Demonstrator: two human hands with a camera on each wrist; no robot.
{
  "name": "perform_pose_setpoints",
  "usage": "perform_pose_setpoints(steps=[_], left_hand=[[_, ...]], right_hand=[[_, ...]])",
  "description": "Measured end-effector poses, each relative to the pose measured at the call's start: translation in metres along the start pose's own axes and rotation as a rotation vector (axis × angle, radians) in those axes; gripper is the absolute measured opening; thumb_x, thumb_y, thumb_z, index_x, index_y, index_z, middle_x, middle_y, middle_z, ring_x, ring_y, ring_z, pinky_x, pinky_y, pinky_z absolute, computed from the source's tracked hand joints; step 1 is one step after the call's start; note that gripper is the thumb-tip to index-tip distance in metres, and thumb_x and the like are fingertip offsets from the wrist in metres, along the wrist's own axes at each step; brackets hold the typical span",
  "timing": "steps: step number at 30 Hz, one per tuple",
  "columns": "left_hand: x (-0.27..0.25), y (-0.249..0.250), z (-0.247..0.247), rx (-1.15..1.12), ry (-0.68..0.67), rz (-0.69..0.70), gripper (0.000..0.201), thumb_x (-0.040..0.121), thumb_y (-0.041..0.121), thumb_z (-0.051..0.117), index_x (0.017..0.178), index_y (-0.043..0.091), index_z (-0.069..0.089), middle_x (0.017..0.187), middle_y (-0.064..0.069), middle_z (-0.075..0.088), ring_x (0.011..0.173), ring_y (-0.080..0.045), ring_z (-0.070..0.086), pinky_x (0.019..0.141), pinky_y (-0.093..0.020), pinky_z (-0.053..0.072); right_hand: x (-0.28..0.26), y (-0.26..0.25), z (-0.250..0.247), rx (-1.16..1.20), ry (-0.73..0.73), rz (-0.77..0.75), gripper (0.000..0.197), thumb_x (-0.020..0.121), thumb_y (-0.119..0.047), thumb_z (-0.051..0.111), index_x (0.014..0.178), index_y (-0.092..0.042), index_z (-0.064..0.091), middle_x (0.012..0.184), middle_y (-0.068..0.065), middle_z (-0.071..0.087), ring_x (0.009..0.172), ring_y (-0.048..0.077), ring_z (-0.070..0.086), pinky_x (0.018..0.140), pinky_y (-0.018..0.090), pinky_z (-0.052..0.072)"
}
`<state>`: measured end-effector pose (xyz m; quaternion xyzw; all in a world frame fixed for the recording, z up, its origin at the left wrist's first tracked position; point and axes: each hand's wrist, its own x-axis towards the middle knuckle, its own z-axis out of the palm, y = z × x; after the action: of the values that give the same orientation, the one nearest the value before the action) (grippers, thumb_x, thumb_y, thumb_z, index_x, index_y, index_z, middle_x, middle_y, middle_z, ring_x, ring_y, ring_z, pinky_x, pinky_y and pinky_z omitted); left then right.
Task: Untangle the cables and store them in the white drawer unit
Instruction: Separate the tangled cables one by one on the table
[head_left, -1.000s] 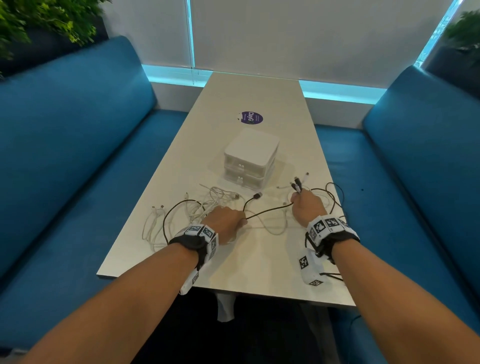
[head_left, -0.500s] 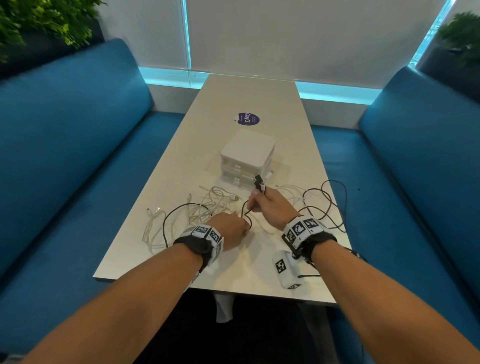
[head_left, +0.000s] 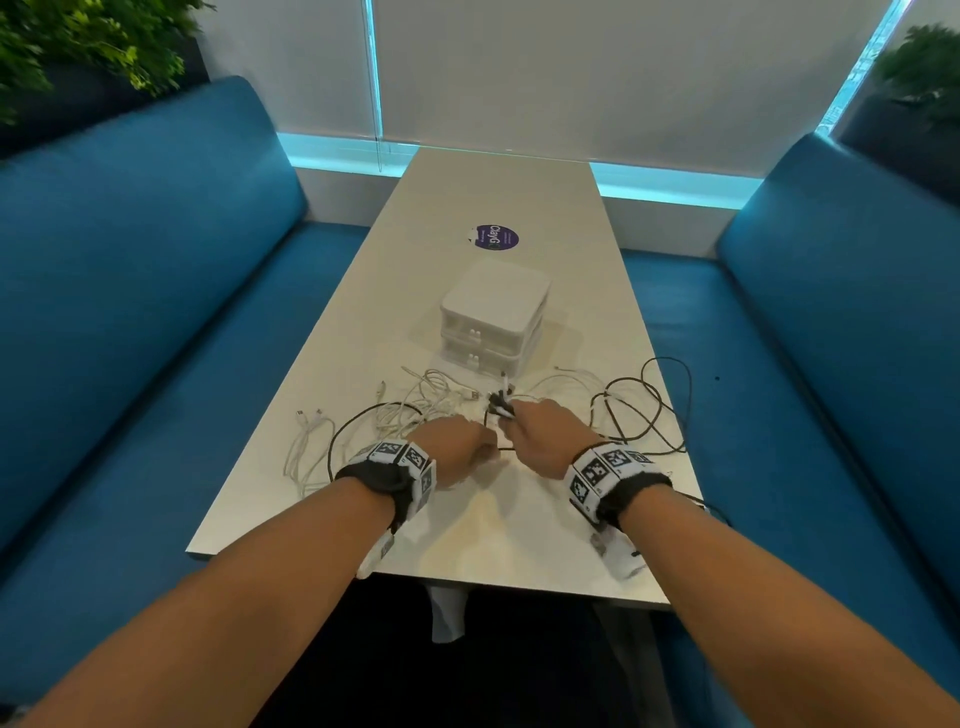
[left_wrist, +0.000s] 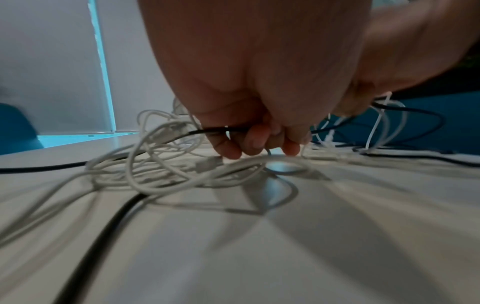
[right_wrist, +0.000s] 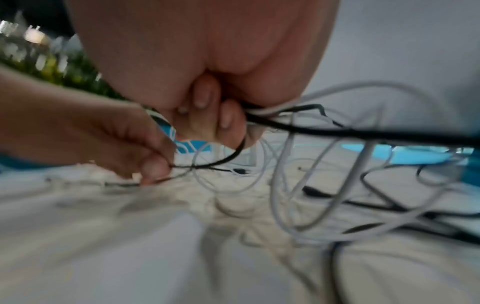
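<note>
Tangled white cables (head_left: 415, 402) and a black cable (head_left: 644, 410) lie on the white table (head_left: 509, 540) in front of the white drawer unit (head_left: 493, 317), whose drawers are closed. My left hand (head_left: 457, 449) pinches the black cable (left_wrist: 215, 130) low over the table, with white loops (left_wrist: 161, 164) beside it. My right hand (head_left: 540, 436) grips the black cable (right_wrist: 337, 131) together with a white cable (right_wrist: 285, 107), their plug ends (head_left: 501, 402) sticking out beyond the fist. The two hands are close together.
A purple round sticker (head_left: 496, 237) lies behind the drawer unit. Blue sofas (head_left: 135, 291) flank the table on both sides. More black loops (head_left: 667, 384) reach the table's right edge. Plants (head_left: 88, 47) stand at the back corners.
My right hand came left from the right side of the table with the cable ends and now sits beside my left hand. The left hand stayed in place on the black cable.
</note>
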<state>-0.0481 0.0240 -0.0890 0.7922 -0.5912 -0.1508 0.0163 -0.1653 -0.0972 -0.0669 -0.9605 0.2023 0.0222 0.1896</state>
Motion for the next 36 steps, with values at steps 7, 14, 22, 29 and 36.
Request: perform_pose_setpoints(steps=[7,14,22,29,36], left_hand=[[0.005,-0.022,-0.003,-0.103,0.113,0.013,0.029,0.105,0.030,0.039,0.096,0.014,0.062,0.091,-0.009,0.067,0.084,-0.028,0.060,0.072,-0.037,0.044],[0.010,-0.001,-0.003,0.005,0.136,0.048,0.027,0.106,0.029,0.040,0.105,0.015,0.062,0.088,-0.008,0.066,0.076,-0.028,0.061,0.069,-0.038,0.050],[0.007,-0.005,0.002,0.015,0.144,0.026,0.006,0.100,0.017,0.051,0.096,0.017,0.055,0.084,-0.003,0.061,0.076,-0.027,0.061,0.062,-0.035,0.043],[0.005,-0.028,0.007,-0.161,0.242,-0.004,0.025,0.106,0.031,0.039,0.092,0.017,0.054,0.089,-0.001,0.061,0.083,-0.025,0.059,0.072,-0.037,0.043],[0.010,-0.041,0.012,-0.125,0.299,-0.016,0.022,0.106,0.026,0.040,0.098,0.013,0.056,0.087,-0.009,0.065,0.082,-0.032,0.060,0.072,-0.040,0.046]], right_hand=[[-0.006,0.036,-0.012,-0.382,0.079,0.257,0.028,0.100,-0.023,0.034,0.117,-0.011,0.054,0.113,0.011,0.064,0.101,0.032,0.063,0.076,0.038,0.046],[0.004,0.004,-0.011,0.145,0.141,0.154,0.024,0.101,-0.033,0.035,0.107,-0.013,0.048,0.094,0.015,0.068,0.082,0.034,0.066,0.074,0.043,0.054],[0.010,-0.009,-0.002,0.336,-0.127,0.244,0.023,0.093,-0.029,0.049,0.082,-0.013,0.061,0.073,0.005,0.059,0.068,0.023,0.056,0.057,0.031,0.038],[0.004,0.024,-0.006,0.096,-0.054,0.301,0.017,0.098,-0.026,0.048,0.100,-0.022,0.065,0.100,0.006,0.065,0.094,0.027,0.062,0.076,0.033,0.046],[-0.006,0.043,-0.019,-0.077,0.109,0.350,0.024,0.102,-0.029,0.037,0.107,-0.015,0.056,0.098,0.012,0.061,0.088,0.031,0.060,0.074,0.037,0.049]])
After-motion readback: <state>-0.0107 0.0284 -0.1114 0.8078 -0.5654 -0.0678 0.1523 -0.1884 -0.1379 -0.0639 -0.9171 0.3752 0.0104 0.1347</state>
